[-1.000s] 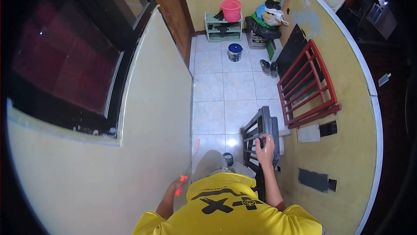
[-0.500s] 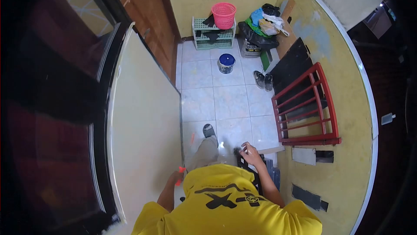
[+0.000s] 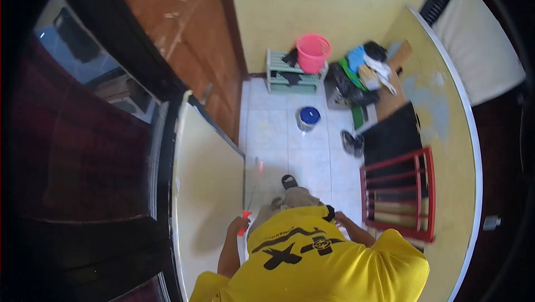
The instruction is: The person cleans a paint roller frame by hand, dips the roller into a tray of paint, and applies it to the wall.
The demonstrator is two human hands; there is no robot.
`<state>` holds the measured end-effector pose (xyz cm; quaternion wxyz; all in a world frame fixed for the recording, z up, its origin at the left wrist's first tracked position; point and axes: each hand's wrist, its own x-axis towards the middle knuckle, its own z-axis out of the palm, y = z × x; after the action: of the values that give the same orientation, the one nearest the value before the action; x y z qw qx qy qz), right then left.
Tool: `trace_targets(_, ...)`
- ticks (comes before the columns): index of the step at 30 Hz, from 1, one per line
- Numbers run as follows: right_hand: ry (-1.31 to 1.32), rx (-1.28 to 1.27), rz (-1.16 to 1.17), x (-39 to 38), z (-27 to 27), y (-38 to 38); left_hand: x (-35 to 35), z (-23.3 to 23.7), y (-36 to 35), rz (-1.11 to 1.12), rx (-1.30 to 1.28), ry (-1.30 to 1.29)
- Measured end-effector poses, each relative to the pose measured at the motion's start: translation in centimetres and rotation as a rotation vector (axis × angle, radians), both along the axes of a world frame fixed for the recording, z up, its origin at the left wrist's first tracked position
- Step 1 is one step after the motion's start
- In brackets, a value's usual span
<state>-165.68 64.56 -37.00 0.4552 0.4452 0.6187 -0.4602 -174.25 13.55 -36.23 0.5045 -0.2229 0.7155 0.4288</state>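
Note:
My left hand [image 3: 236, 225] is closed around the handle of an orange-handled tool [image 3: 244, 224], low beside the pale panel [image 3: 212, 190]. A thin rod runs forward from that handle over the floor, and a small orange piece [image 3: 260, 166] shows near its far end. At the right hem of the yellow shirt [image 3: 312, 252], my right hand [image 3: 340, 219] has its fingers curled by a small dark thing [image 3: 330, 212]. What the right hand grips I cannot tell; the shirt hides part of it.
Ahead on the tiles stands a blue-lidded bucket [image 3: 308, 118]. A green rack [image 3: 292, 87] carries a pink basket [image 3: 314, 54]. Bags [image 3: 365, 70] and shoes [image 3: 352, 143] lie right of it. A red wooden frame [image 3: 398, 193] leans on the right wall; a brown door [image 3: 178, 34] is at left.
My right hand has drawn back from the dark things at lower right to the shirt hem. The left hand still holds the orange handle, its rod now showing. The camera view has shifted.

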Motion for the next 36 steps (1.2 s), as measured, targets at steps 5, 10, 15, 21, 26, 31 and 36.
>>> trace_targets(5, 0.058, 0.024, 0.344, -16.5, -2.3, -0.1, 2.4, -2.4, 1.5, 0.050, -0.081, 0.006)
trace_targets(10, 0.248, -0.164, 0.780, -37.7, -2.5, -9.2, 6.7, -0.5, 8.2, 0.254, -0.281, 0.001)
trace_targets(15, 0.172, -0.276, 1.423, -47.6, -2.5, -19.5, 9.7, -0.8, 17.3, 0.687, 0.022, -0.233)
trace_targets(21, -0.057, -0.178, 2.010, -45.4, -5.2, -24.7, 13.7, 5.8, 30.2, 1.442, 0.047, -0.271)
trace_targets(26, -0.133, -0.230, 2.169, -41.4, -10.1, -28.1, 16.3, 1.9, 40.8, 2.196, 0.377, 0.024)
trace_targets(31, 0.032, -0.532, 1.958, -29.6, -7.4, -37.4, 17.3, 4.1, 43.1, 2.566, 0.391, 0.285)
trace_targets(36, 0.134, -0.715, 1.961, -19.1, 0.9, -36.6, 22.0, -1.7, 42.3, 2.631, 0.446, 0.400)
